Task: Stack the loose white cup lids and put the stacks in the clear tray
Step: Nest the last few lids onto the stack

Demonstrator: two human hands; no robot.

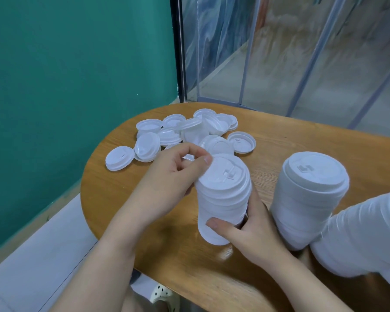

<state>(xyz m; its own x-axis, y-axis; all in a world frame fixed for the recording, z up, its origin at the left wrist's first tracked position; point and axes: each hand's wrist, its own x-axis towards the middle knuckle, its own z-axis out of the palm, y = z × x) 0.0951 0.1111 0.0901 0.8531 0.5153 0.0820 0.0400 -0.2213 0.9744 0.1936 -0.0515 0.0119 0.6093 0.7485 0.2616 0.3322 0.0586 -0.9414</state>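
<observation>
A tilted stack of white cup lids is held above the wooden table. My right hand grips its lower end, thumb across the bottom lid. My left hand pinches the rim of the top lid with thumb and fingers. Behind the hands lies a pile of several loose white lids, some upside down. One lid lies apart at the pile's left. No clear tray is in view.
A taller stack of lids stands to the right, and another stack lies on its side at the right edge. The table's rounded edge curves on the left beside a green wall. Glass panels rise behind.
</observation>
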